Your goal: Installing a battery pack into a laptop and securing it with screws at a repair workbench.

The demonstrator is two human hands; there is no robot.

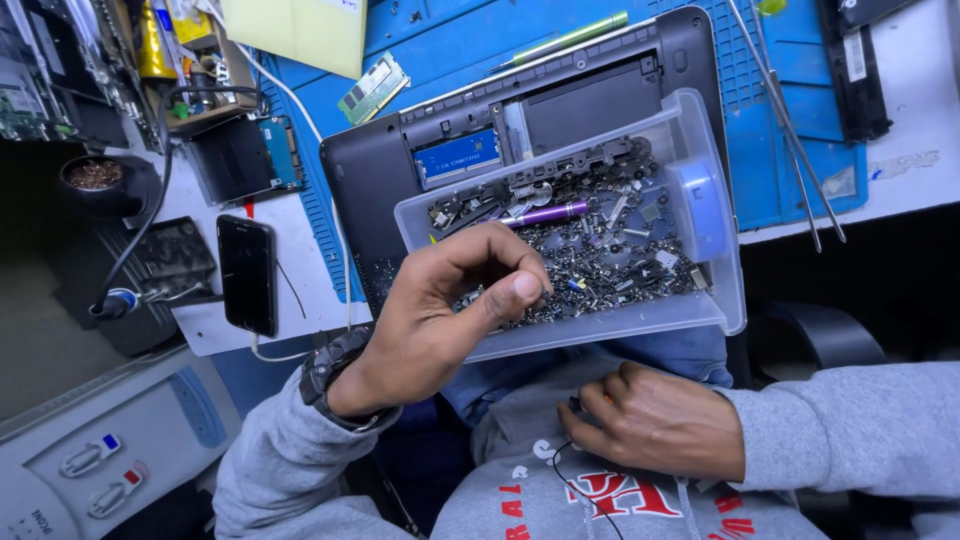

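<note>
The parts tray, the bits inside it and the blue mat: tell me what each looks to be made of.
Parts tray: clear, slightly frosted plastic, since the contents show through its walls. Small parts: mostly metal by their dark and silvery glints, probably screws and brackets; too small to be sure. Blue mat: matte and moulded with ridges and pockets, likely rubber or silicone. The left hand pinches its fingertips over the tray; anything held is too small to see.

A grey sweatshirt with long sleeves is worn, and red and white lettering is printed across its chest. A black wristwatch (333, 372) is strapped on the left wrist. Both hands are left bare.
</note>
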